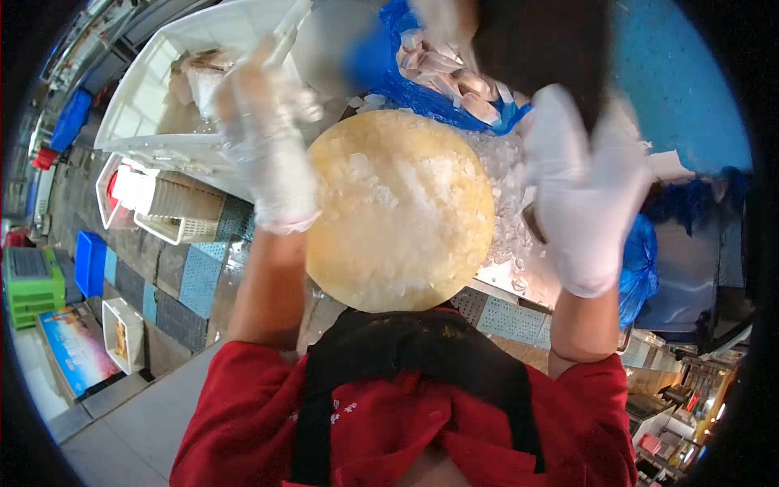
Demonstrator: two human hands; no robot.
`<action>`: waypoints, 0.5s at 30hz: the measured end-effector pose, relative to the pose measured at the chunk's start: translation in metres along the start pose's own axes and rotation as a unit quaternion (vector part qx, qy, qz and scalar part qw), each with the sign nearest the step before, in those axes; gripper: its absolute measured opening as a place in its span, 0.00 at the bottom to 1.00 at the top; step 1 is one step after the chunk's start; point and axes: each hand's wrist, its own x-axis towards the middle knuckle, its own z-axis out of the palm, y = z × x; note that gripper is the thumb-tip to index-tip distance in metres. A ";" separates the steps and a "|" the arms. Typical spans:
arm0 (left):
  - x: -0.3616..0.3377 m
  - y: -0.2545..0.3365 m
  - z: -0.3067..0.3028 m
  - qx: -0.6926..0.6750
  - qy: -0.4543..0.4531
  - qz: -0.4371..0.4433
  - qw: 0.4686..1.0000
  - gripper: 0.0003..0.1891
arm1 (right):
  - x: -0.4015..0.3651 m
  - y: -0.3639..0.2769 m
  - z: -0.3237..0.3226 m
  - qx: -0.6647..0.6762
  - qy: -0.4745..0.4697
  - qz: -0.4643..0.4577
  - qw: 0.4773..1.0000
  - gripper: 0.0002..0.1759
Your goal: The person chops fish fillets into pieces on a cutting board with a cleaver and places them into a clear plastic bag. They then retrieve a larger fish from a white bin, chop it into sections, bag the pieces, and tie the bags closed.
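My left hand, in a thin white glove, is over the near right edge of a white bin and blurred by motion. Its thumb stands apart from the fingers, and I see nothing held in it. Pale fish pieces are in the bin beside it. My right hand, also gloved, is closed on a cleaver whose broad dark blade is smeared by motion. Between my hands is a round yellowish chopping board, wet and strewn with ice bits or scraps.
Pale fish pieces lie in a blue plastic bag behind the board. Crushed ice covers the surface right of it. A blue bag hangs at the right. Baskets and a blue crate stand on the left.
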 end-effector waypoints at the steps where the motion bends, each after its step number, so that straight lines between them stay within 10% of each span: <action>1: -0.001 0.002 -0.007 0.026 0.072 0.000 0.997 0.13 | 0.007 -0.003 -0.003 0.050 0.031 0.003 0.998 0.09; 3: -0.011 -0.008 -0.038 0.053 0.148 -0.006 0.988 0.13 | 0.002 -0.003 0.003 0.074 0.007 0.033 0.997 0.05; 7: -0.087 -0.090 -0.097 0.204 0.073 -0.159 0.963 0.16 | -0.126 0.050 0.117 -0.081 -0.444 0.197 0.870 0.11; 15: -0.085 -0.126 -0.090 0.355 -0.099 0.003 0.930 0.20 | -0.108 0.066 0.118 -0.024 -0.444 0.251 0.860 0.21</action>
